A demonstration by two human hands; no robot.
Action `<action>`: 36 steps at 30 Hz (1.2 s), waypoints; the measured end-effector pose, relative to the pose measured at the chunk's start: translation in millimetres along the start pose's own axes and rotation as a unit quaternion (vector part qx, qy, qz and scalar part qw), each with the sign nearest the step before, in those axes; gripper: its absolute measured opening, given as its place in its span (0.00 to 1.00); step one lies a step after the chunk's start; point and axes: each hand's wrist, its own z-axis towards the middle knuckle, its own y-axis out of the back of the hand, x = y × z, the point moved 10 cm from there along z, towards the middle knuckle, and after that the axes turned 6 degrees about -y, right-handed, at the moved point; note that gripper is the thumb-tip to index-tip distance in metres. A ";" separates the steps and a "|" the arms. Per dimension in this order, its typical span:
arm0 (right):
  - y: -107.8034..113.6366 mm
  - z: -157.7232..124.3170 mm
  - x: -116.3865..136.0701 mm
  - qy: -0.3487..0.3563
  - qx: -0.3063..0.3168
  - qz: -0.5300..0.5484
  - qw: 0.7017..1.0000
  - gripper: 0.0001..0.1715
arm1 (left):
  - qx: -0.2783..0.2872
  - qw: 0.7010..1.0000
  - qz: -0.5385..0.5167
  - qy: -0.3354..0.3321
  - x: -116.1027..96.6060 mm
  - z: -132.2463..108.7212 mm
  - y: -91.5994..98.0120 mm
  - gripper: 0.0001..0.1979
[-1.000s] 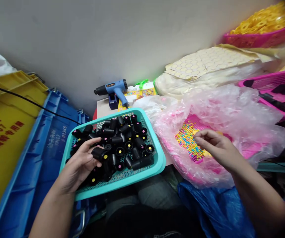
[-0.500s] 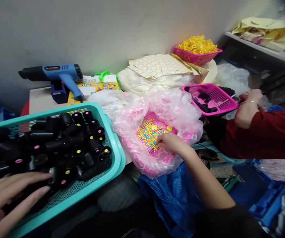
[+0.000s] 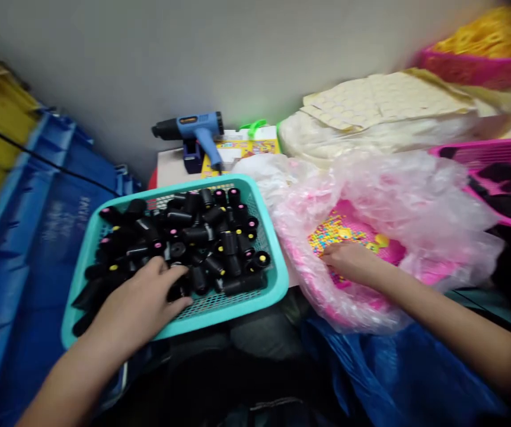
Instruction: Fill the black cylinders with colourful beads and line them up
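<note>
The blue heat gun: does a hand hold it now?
No, the blue heat gun stands apart by the wall; the left hand is on black cylinders, the right hand on beads.

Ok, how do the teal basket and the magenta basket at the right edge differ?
The teal basket is heaped with black cylinders with pink or yellow ends, while the magenta basket holds only a few black pieces. The left hand lies on the teal basket's load; no hand touches the magenta basket. The teal basket shows whole; the frame cuts off the magenta basket. Both are plastic with mesh bottoms.
</note>
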 end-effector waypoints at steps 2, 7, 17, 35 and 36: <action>-9.1 3.6 -5.0 0.009 0.012 0.008 1.000 0.10 | 0.020 0.997 0.074 -0.007 -11.5 8.2 0.7 0.13; -20.8 4.6 -13.6 -0.016 0.035 0.023 0.999 0.12 | -0.008 0.998 0.010 -0.062 -10.7 18.9 12.4 0.12; 25.2 -31.8 -31.7 -0.112 -0.126 0.233 0.958 0.08 | -0.056 0.975 -0.197 -0.087 4.3 -1.3 32.9 0.14; 81.1 -81.7 14.1 -0.074 -0.269 0.570 0.773 0.14 | 0.057 0.996 -0.010 -0.063 -19.2 7.6 31.6 0.07; 78.3 -81.1 15.5 -0.074 -0.261 0.583 0.766 0.14 | 0.092 0.993 0.039 -0.064 -21.8 4.5 19.6 0.09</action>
